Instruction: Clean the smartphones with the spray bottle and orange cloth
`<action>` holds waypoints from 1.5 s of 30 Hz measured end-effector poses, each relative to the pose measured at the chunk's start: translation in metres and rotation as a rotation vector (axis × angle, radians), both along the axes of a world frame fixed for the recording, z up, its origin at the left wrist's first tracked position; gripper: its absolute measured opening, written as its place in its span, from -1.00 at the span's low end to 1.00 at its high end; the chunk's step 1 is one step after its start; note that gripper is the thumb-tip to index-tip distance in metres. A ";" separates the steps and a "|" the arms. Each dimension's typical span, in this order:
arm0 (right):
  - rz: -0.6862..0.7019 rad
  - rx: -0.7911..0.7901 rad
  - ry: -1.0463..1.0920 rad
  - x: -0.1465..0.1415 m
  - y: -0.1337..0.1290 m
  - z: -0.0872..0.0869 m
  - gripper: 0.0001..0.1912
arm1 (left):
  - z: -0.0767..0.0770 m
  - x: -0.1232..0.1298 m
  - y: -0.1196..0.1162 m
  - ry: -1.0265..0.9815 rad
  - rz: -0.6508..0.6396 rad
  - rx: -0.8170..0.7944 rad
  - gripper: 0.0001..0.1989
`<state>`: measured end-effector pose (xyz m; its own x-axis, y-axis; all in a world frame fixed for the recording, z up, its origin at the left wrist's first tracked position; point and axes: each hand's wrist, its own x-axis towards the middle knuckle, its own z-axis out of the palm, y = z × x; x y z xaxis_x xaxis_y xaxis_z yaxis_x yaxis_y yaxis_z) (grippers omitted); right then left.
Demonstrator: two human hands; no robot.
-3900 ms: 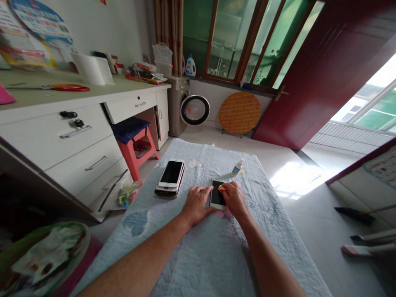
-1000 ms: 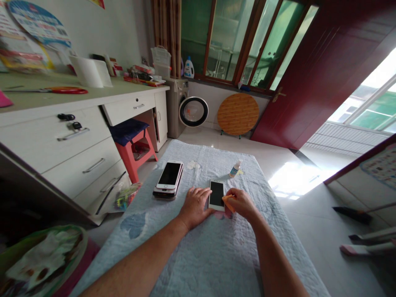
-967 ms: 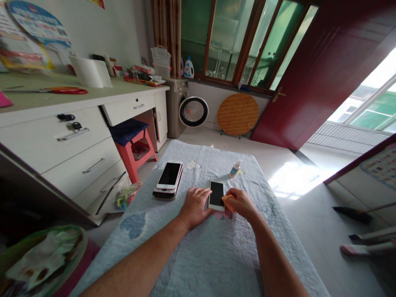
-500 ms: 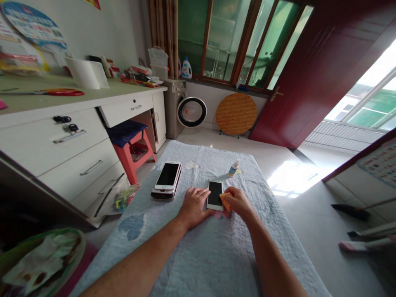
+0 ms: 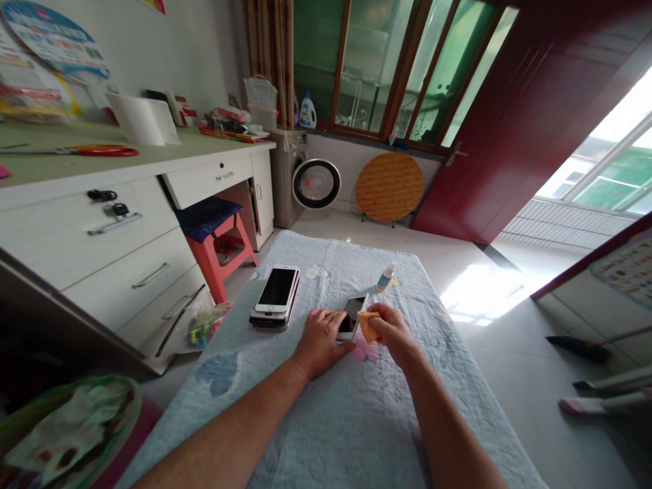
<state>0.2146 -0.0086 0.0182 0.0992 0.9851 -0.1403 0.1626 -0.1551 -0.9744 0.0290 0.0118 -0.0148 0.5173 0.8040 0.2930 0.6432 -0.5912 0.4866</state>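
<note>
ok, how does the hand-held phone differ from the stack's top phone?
The hand-held phone is tilted and partly covered by the left hand; the top phone lies flat, uncovered. The hand-held phone looks smaller than the top phone. Both show dark screens with white edging.

Washing machine (image 5: pixel 285 183) with round door (image 5: pixel 316 184) open, wooden disc (image 5: pixel 390 187) standing upright, red-handled scissors (image 5: pixel 99 151) on the desk (image 5: pixel 189 140)
</note>
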 end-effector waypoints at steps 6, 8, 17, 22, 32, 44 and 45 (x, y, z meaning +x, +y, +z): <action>0.041 0.014 0.086 -0.006 -0.003 0.007 -0.77 | 0.006 -0.001 -0.001 -0.044 0.048 0.043 -0.51; 0.056 0.020 0.103 -0.007 -0.004 0.008 -0.76 | 0.008 -0.001 -0.002 -0.066 0.052 0.033 -0.58; 0.061 0.017 0.120 -0.009 -0.002 0.006 -0.69 | 0.011 -0.003 -0.003 -0.285 0.117 -0.006 -0.62; -0.069 0.024 0.045 -0.004 0.004 -0.006 -0.70 | 0.015 -0.002 -0.004 -0.366 0.192 -0.133 -0.59; -0.134 0.042 -0.135 0.001 0.008 -0.017 -0.74 | 0.009 0.002 -0.005 -0.312 0.066 -0.317 -0.28; -0.189 0.118 -0.437 -0.008 0.004 -0.016 -0.77 | 0.003 0.001 -0.003 -0.110 0.069 -0.093 -0.56; -0.176 0.117 -0.445 -0.008 0.004 -0.016 -0.78 | 0.002 0.001 -0.003 -0.095 0.072 -0.081 -0.58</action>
